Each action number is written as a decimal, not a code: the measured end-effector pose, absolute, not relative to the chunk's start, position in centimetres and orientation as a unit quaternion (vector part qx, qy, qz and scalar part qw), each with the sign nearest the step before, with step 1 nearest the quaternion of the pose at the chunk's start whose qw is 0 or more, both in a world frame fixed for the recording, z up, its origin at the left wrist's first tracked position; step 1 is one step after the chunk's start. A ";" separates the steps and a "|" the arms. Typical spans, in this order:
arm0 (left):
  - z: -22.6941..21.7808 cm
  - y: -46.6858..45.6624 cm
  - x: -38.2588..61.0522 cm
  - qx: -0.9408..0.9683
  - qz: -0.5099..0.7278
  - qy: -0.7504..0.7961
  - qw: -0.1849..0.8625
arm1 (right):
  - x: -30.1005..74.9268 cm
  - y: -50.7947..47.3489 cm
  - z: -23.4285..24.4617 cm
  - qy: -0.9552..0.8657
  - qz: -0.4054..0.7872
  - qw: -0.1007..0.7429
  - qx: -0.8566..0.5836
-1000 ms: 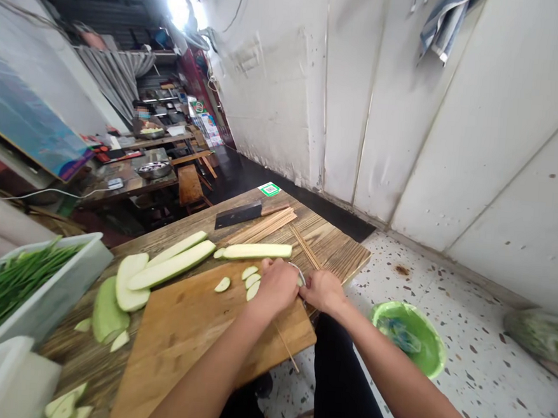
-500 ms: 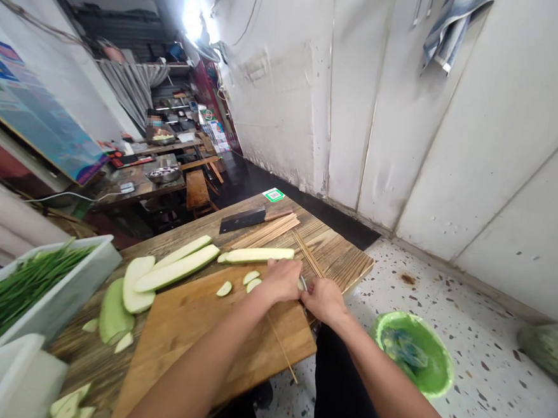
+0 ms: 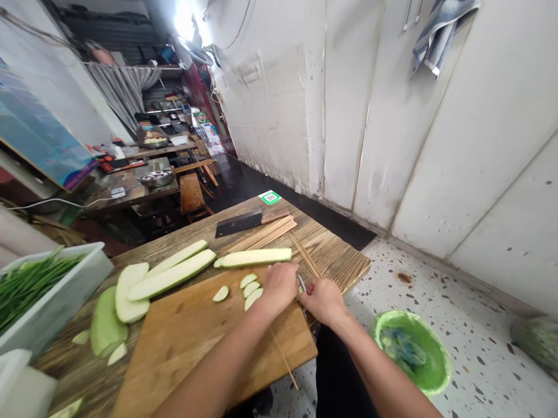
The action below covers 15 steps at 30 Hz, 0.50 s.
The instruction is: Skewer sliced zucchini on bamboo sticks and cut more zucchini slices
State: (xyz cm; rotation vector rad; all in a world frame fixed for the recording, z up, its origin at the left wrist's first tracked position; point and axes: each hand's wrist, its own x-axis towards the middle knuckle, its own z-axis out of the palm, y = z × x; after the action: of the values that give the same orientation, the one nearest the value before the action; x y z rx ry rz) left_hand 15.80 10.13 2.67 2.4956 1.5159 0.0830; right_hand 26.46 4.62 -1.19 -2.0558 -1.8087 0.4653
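Over the right end of the wooden cutting board (image 3: 179,329), my left hand (image 3: 280,287) is closed on a piece of zucchini, mostly hidden by the fingers. Close beside it my right hand (image 3: 324,299) grips a small knife (image 3: 301,282) with a narrow silver blade; its handle is hidden in the fist. Several zucchini slices (image 3: 221,293) lie on the board left of my left hand. A thin bamboo skewer (image 3: 285,360) sticks out below my left wrist, past the board's front edge. A long peeled zucchini piece (image 3: 256,257) rests behind the hands.
More zucchini halves (image 3: 174,275) lie left of the board. A cleaver (image 3: 238,223) and bundled skewers (image 3: 262,235) are at the back. A white crate (image 3: 70,290) of green stalks stands left; a green basin (image 3: 412,352) sits on the floor right. A person (image 3: 145,131) is far back.
One more zucchini slice shows beside my left hand. The knife blade is more visible between the hands. Both hands stay at the board's right end; the view has shifted slightly.
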 end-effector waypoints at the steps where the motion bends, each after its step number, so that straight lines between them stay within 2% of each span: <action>1: 2.7 10.1 15.9 0.849 0.025 0.516 0.108 | 26.4 4.6 -1.3 -0.638 0.165 0.185 -0.729; 7: 3.0 10.0 15.3 0.864 0.009 0.495 0.091 | 26.4 4.5 -1.4 -0.625 0.167 0.217 -0.731; 15: 3.9 9.2 16.6 0.836 -0.027 0.548 -0.008 | 26.5 4.5 -1.3 -0.612 0.175 0.239 -0.733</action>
State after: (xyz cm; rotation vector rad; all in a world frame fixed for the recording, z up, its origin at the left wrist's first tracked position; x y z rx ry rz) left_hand 16.60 9.19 3.89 2.6401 1.7311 -0.0839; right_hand 26.46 4.46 -1.32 -2.0084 -1.6752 0.4794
